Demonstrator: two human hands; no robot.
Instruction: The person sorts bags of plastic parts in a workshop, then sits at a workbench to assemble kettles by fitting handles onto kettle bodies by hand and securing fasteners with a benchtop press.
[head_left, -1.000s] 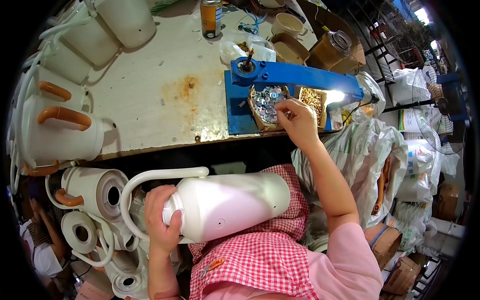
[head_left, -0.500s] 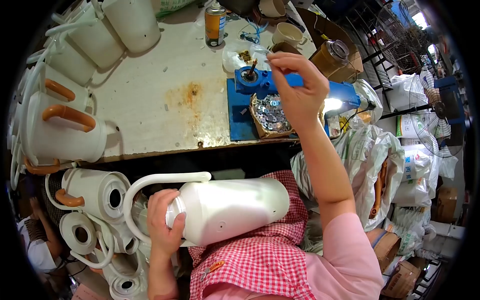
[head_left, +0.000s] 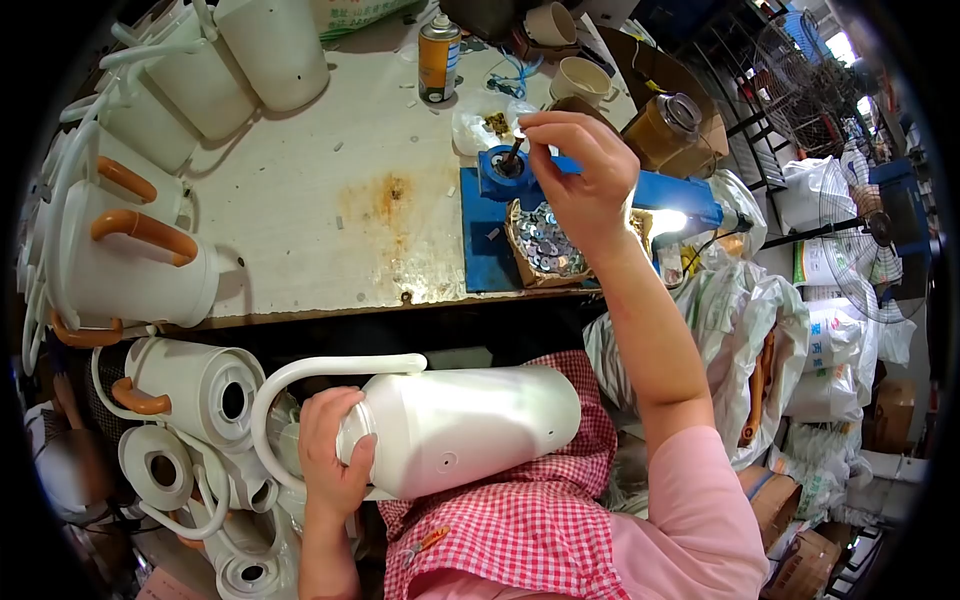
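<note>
My left hand [head_left: 335, 450] is wrapped round the neck of a white kettle body [head_left: 480, 430], which lies on its side across the lap, its white curved handle [head_left: 330, 366] at the upper left. My right hand [head_left: 585, 175] is raised over the blue tool [head_left: 650, 192], thumb and forefinger pinched beside the dark upright pin [head_left: 513, 153] at its end. Whatever the pinch holds is too small to make out. Below the hand, a cardboard box [head_left: 517, 262] of small metal washers [head_left: 548, 238] rests on the tool's blue base [head_left: 478, 240].
White kettles [head_left: 135, 240] stand at the table's left, more bodies [head_left: 190, 390] lie below. A spray can [head_left: 438, 58], beige cup [head_left: 582, 78] and amber jar [head_left: 660, 112] are at the back. Plastic bags [head_left: 720, 330] and a fan [head_left: 860, 220] are right. Another person [head_left: 65, 460] is at far left.
My right hand has gone from the washer box up to the pin on the blue tool, its fingers pinched. My left hand still holds the kettle neck. The view has shifted slightly.
</note>
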